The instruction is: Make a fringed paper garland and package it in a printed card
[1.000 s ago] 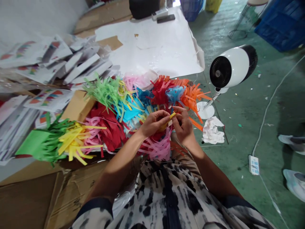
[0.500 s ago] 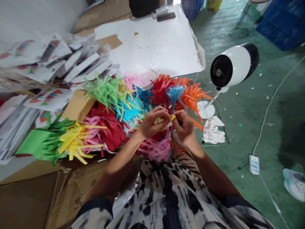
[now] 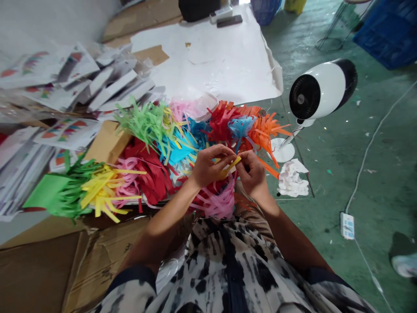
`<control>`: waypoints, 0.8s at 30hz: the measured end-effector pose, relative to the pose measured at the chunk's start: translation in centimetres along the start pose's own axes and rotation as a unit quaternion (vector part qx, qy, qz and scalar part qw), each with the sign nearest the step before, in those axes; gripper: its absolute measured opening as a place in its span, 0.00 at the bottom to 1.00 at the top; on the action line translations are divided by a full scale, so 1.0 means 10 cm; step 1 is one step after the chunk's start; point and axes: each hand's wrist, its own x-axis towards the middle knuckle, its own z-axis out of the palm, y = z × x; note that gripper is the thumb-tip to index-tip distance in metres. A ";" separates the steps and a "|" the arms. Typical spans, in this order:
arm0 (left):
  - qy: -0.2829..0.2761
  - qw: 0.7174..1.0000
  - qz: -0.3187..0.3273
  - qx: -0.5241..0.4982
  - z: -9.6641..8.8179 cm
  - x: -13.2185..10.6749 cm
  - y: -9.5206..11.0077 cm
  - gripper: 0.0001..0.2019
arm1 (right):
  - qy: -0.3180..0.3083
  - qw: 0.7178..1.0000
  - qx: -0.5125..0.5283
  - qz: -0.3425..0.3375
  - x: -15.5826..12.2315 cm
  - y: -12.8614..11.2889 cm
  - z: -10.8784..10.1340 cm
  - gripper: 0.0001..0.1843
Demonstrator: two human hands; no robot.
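My left hand (image 3: 208, 165) and my right hand (image 3: 252, 174) meet over a heap of coloured fringed paper (image 3: 182, 143). Both pinch a small yellow paper strip (image 3: 232, 165) between their fingertips. The left hand's fingers curl round one end, and the right hand's thumb and forefinger close on the other end. Pink fringed paper (image 3: 218, 202) lies just below the hands, on my lap. Red, blue and orange fringes (image 3: 247, 126) spread behind the hands.
Green and yellow fringes (image 3: 81, 193) lie at the left on brown cardboard (image 3: 42, 265). Printed sheets (image 3: 58, 82) pile up at the far left. A white sheet (image 3: 221, 56) covers the table behind. A white fan (image 3: 319, 93) stands on the green floor beside crumpled paper (image 3: 291, 178) and a power strip (image 3: 347, 225).
The hands have stayed together on the yellow strip, which has tilted a little. A person's shoes at the right edge have moved mostly out of view.
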 end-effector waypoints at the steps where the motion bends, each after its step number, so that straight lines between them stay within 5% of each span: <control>1: 0.002 1.000 0.005 0.017 0.00 0.00 0.01 0.11 | -0.002 1.000 -0.005 0.000 0.00 0.00 0.00 0.07; 12: 0.027 0.999 0.009 0.045 0.06 0.01 0.06 0.13 | -0.041 0.985 0.167 0.002 -0.01 0.01 0.01 0.10; 18: -0.059 0.995 -0.015 0.080 0.03 0.03 0.09 0.16 | 0.031 0.991 0.125 0.035 0.05 0.01 0.01 0.17; 21: -0.123 0.990 -0.058 0.032 0.00 0.02 0.08 0.25 | 0.057 0.982 0.165 0.065 0.10 0.04 -0.03 0.16; 24: -0.169 0.981 -0.096 0.011 -0.06 0.01 0.09 0.21 | 0.074 0.962 0.239 0.112 0.15 0.06 -0.07 0.15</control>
